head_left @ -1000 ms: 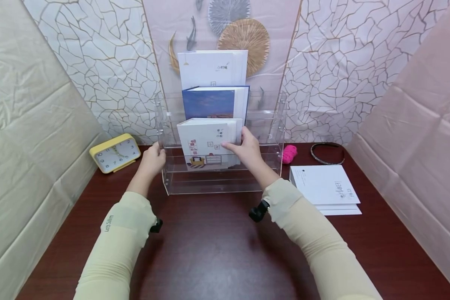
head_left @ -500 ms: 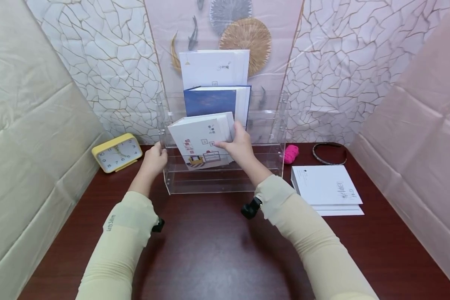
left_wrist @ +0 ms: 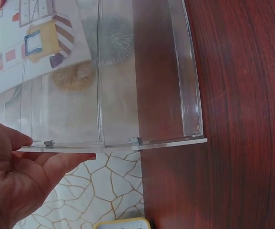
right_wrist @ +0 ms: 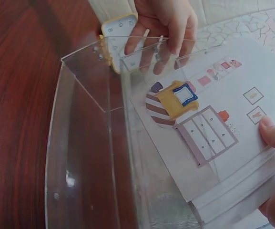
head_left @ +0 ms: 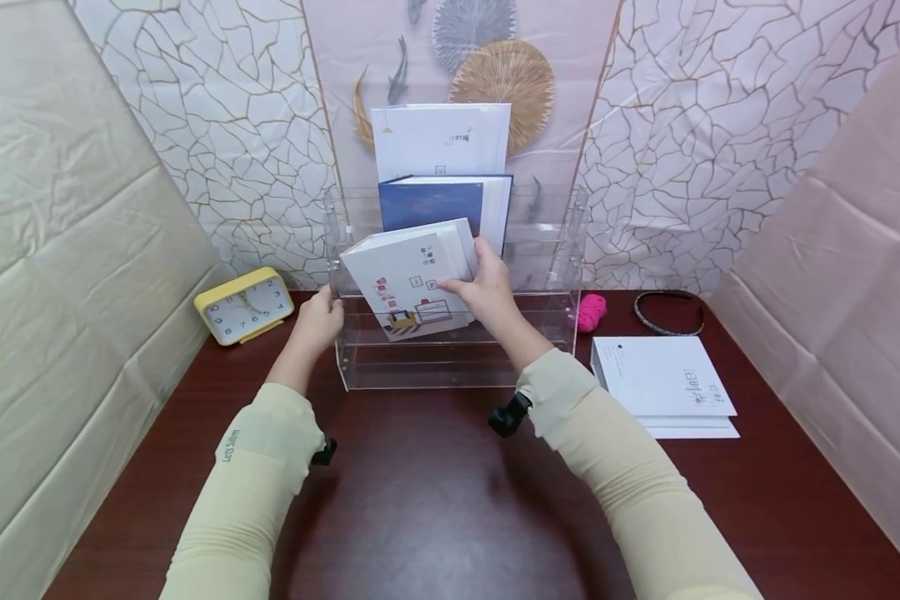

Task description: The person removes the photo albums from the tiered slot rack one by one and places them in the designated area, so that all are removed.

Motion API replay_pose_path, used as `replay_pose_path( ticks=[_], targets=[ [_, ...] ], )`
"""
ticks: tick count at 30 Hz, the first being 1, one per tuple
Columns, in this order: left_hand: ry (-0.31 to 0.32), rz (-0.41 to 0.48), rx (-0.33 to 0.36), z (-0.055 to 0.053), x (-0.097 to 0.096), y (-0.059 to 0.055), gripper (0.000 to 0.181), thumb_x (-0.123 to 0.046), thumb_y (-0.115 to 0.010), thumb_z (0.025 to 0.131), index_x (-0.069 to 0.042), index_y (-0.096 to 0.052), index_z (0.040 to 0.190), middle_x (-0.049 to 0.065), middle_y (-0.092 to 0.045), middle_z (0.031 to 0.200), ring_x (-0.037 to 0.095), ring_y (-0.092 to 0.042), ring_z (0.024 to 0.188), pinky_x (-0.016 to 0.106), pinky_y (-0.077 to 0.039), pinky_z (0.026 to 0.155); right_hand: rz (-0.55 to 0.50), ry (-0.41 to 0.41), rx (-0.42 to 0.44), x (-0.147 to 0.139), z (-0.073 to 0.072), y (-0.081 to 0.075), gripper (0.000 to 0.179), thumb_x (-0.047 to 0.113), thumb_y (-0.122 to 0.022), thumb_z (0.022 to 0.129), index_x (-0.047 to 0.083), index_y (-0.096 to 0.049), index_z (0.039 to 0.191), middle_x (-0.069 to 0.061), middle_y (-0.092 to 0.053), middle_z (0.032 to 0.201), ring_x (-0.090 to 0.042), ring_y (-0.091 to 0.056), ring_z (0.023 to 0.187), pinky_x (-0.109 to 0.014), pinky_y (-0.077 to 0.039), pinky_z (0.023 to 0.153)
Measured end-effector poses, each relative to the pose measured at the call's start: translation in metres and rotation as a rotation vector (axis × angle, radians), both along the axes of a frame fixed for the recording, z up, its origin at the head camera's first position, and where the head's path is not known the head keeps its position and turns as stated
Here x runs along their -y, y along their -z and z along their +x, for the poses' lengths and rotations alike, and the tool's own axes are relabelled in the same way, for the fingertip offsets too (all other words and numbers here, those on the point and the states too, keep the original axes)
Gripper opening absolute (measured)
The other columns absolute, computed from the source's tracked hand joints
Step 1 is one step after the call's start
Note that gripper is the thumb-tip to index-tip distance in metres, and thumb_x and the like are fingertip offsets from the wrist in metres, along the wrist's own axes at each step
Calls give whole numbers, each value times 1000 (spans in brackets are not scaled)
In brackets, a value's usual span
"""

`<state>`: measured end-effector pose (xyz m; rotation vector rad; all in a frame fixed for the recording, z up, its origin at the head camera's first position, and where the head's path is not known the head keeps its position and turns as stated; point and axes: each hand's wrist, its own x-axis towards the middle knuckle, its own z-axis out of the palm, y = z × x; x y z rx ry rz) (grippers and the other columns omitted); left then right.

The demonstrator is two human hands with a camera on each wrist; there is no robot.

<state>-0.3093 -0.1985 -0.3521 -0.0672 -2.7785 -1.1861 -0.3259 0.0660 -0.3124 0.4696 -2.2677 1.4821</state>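
A clear acrylic stepped rack [head_left: 450, 377] stands on the dark red table. My left hand [head_left: 319, 321] holds its left side panel; in the left wrist view the thumb is inside the panel and the other fingers are outside. With my right hand [head_left: 489, 287] I pinch the right edge of a white illustrated book [head_left: 408, 279], thumb on its cover and fingers behind. This book leans to the left in the front part of the rack, its lower end behind a clear front strip. Behind it stand a blue-covered book [head_left: 429, 204] and another white book [head_left: 423, 137].
A yellow alarm clock [head_left: 246, 307] stands left of the rack. To the right are a pink yarn bundle [head_left: 591, 312], a dark headband [head_left: 667, 313] and a white book [head_left: 656, 375] lying on the table. Patterned cloth walls enclose the back and sides.
The white book in my right hand has tilted from nearly upright to a leftward lean, its top shifting left and slightly up. My left hand stays on the rack's side panel.
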Motion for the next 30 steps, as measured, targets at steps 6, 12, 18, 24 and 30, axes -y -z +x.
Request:
replay_pose_path(
  ticks=[6,12,18,24,30],
  targets=[
    [1,-7,-31,0,-2,1,37,-10,-37,98,4,-41,132,29,-54,121,38,-52,110,50,-41,90,-17,-8,-30,-8,0,-10,54,3,-83,67,0,-51,110,-14,-63,101,-26,-59,92,-36,-46,81],
    [-5,-11,-25,2,-2,-2,38,-11,-36,99,5,-41,133,29,-54,121,39,-52,110,50,-42,89,-123,-55,-37,-19,-2,-18,54,-5,-81,67,-3,-49,110,-15,-63,104,-27,-60,93,-35,-48,82],
    [-7,-1,-22,2,-2,-2,39,-11,-36,98,2,-40,135,28,-54,120,38,-52,108,50,-41,89,-216,-51,-18,-30,1,-24,51,-9,-79,67,-5,-47,106,-18,-63,103,-27,-61,90,-35,-50,80],
    [-3,-5,-14,0,-3,0,39,-12,-35,99,2,-40,135,28,-53,121,36,-52,104,49,-41,88,-279,-48,5,-39,7,-32,49,-10,-78,67,-2,-47,105,-18,-64,104,-24,-61,90,-34,-50,80],
    [-3,-13,-27,2,-1,-1,36,-12,-35,99,4,-43,130,29,-53,121,38,-52,108,50,-41,88,-386,-72,-8,-48,20,-44,45,-12,-75,70,2,-48,104,-15,-64,105,-22,-60,94,-33,-49,81]
  ],
)
